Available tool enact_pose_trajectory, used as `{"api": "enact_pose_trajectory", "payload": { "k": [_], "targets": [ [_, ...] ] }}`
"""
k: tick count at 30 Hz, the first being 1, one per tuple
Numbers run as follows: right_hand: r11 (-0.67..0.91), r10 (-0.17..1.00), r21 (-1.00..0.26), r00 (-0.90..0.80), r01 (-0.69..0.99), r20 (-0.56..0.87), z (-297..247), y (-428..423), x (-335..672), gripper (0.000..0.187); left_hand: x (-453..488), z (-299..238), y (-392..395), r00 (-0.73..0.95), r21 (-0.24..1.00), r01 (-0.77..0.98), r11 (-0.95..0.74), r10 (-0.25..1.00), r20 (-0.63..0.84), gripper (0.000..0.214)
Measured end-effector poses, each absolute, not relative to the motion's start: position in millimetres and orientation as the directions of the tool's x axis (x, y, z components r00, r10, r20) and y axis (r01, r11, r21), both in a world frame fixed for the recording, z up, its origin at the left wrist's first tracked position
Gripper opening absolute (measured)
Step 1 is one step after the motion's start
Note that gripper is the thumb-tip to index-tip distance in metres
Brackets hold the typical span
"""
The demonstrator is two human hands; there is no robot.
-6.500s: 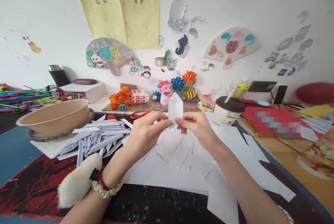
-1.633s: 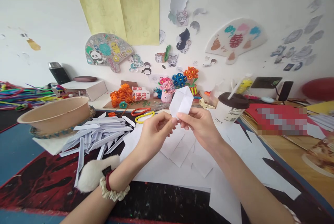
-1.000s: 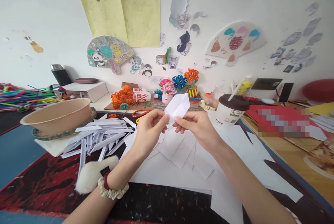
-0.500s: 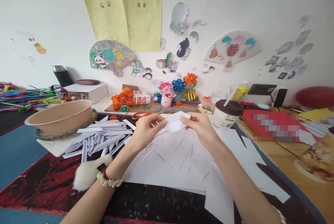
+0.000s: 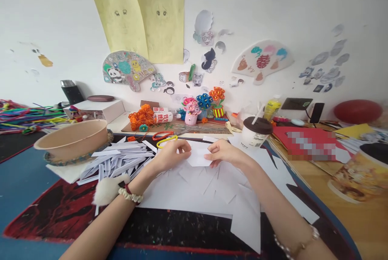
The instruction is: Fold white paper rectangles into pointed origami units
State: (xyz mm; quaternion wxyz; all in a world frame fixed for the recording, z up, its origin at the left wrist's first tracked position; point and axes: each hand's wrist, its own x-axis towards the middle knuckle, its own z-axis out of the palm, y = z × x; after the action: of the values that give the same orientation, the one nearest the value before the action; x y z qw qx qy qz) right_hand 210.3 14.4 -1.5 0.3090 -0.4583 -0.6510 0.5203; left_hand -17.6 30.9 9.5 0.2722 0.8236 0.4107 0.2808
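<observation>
The table (image 5: 368, 221), its wood grain exposed at lower right, carries a red-and-black mat (image 5: 157, 225) across the lower frame. On the mat, at lower centre, lies a large white sheet (image 5: 182, 202), serving as a backing for loose paper pieces (image 5: 227, 190). A pile of folded paper strips (image 5: 118, 159) lies left of centre.

The left hand (image 5: 174, 155) and right hand (image 5: 222, 154) meet at frame centre, above the loose pieces. Left grip: closed on the left end of the folded paper (image 5: 198, 159). Right grip: clamped on its right end, thumb on the upper face.

Handling, as judged: the folded paper is very light, flexible in single layers and stiffer along creases. Slip risk is low; crumpling, stray creases and tearing are the main hazards. Take hold at opposite ends, thumb against fingertips, with light pressure and the middle left free.
</observation>
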Motion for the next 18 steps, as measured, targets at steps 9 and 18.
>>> {"api": "enact_pose_trajectory", "payload": {
  "k": [9,18],
  "targets": [
    [0.227,0.950,-0.830,-0.305,0.510,0.072,-20.9,16.9,218.3,0.017,-11.7,-7.4,34.6,0.579,0.612,0.559,-0.560,0.791,0.196,0.008],
    [0.310,0.946,-0.770,-0.265,0.557,0.189,-28.4,11.2,220.5,0.017,-9.7,-18.7,32.2,0.576,0.514,0.564,-0.646,0.754,0.316,0.011]
  ]
}}
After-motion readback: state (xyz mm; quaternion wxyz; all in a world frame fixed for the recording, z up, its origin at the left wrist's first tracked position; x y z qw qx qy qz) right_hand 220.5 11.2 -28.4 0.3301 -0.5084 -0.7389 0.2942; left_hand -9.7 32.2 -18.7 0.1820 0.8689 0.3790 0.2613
